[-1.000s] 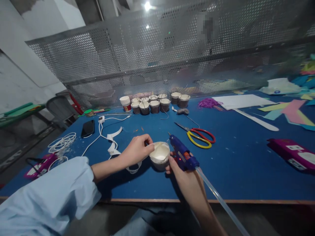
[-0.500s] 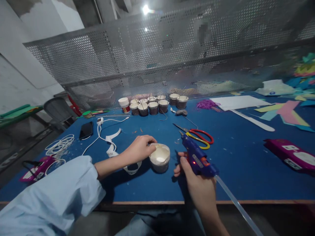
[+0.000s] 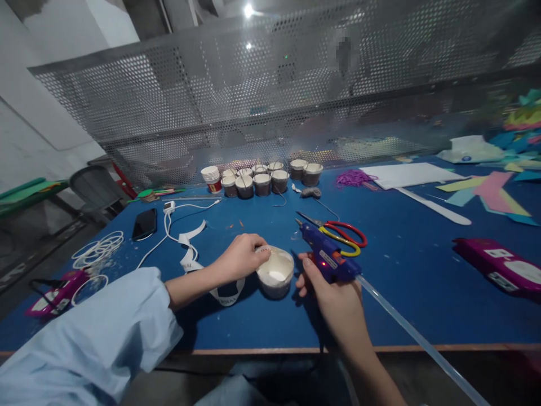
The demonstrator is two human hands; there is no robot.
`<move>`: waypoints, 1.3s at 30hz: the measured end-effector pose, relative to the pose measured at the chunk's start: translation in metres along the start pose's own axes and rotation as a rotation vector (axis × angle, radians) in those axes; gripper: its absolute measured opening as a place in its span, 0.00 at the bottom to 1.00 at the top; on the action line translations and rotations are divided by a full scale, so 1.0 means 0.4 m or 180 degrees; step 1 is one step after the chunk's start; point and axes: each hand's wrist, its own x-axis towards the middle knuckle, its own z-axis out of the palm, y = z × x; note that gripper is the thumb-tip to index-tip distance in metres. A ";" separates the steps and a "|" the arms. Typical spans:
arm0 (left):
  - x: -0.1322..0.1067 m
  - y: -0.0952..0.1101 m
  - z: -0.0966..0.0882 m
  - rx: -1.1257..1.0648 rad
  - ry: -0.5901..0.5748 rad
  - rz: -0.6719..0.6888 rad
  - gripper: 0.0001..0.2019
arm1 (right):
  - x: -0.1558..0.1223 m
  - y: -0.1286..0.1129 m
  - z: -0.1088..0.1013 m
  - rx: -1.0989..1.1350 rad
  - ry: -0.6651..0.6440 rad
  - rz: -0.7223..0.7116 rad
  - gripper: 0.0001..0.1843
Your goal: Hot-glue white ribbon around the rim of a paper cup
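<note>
a pale cup [image 3: 275,275] on the blue counter [image 3: 414,304] is pinched at its rim by the fingers of the left hand [image 3: 242,257], while a glue gun [image 3: 328,256] is grasped in the right hand [image 3: 338,307]. similar cups [image 3: 262,185] are lined up behind; this one appears mid-work, though what remains cannot be told.

Black phone [image 3: 144,224] near coiled white cable [image 3: 100,247]; 2 magenta cases [image 3: 492,259], 1 left, 1 right.

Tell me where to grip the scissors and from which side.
Likely best by the red handle, coming from the right: its loop faces that way, the blades point left and away, and the glue gun partly hides the yellow handle.
</note>
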 end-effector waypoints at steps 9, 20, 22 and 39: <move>-0.010 0.009 0.004 0.0229 0.0168 0.0369 0.09 | 0.096 -0.017 0.008 -0.0800 -0.0566 -0.0655 0.16; -0.016 0.011 0.024 0.0067 0.0279 0.0841 0.11 | 0.109 0.026 0.032 -0.1429 -0.0312 -0.1017 0.09; -0.019 0.013 0.025 0.0034 0.0279 0.0862 0.11 | 0.105 0.032 0.024 -0.1299 -0.0417 -0.1041 0.11; -0.039 0.005 -0.009 -0.0399 -0.0106 0.0146 0.07 | 0.102 0.044 0.032 -0.1205 -0.0367 -0.0973 0.11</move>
